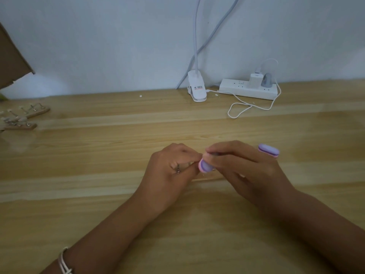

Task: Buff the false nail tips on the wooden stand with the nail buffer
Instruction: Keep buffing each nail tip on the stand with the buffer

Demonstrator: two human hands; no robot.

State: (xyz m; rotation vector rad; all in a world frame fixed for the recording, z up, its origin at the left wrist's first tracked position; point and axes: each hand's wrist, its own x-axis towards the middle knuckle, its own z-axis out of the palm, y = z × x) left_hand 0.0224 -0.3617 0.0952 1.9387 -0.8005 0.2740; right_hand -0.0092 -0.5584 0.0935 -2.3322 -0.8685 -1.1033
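At the middle of the bench [98, 155], the right hand [246, 171] grasps the purple nail buffer [205, 166] in its grip. The left hand [167, 169] has its grip clenched round a small metal piece [178, 171]. Far left lie wooden stands [33, 112] with nail tips [22, 119]. The label on the clip lamp [197, 88], which stands beside a power strip [246, 89], is too blurred to read.

The wooden worktop [98, 147] carries a far stand [33, 111] and near stand [19, 126] at its left edge. A lamp clip [197, 89], power strip [248, 89] and looped cable [239, 110] sit at the back, and a purple buffer [269, 150] lies right of centre.
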